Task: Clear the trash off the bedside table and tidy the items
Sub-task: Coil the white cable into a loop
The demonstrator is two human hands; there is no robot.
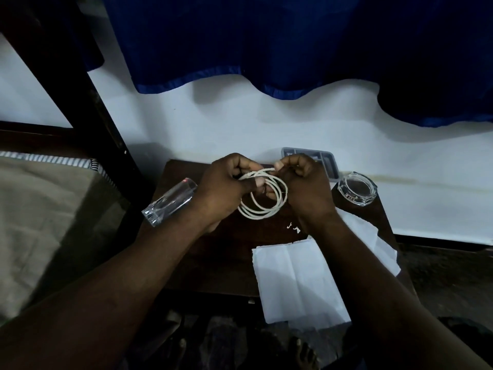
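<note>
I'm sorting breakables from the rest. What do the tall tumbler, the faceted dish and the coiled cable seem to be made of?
The tumbler looks like clear glass: it is see-through, with bright glints and a thick base. The dish is likely clear glass too, thick-walled with shiny facets. The cable has a white, matte sheath, probably plastic or rubber, since it bends into smooth loops.
</note>
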